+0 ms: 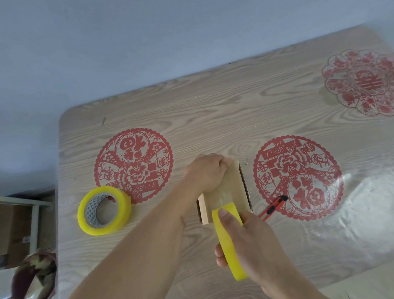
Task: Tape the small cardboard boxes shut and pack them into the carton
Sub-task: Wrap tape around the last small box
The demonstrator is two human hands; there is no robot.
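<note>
Stage: first box mid-taping | your left hand clamps its far end | your right hand grips the roll | Left: cutting, packing; carton unseen.

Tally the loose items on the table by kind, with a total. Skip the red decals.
Tape rolls: 2, one flat on the table, one gripped in the right hand
Cardboard boxes: 1, under the left hand
Utility knives: 1, red, right of the box
Total: 4
</note>
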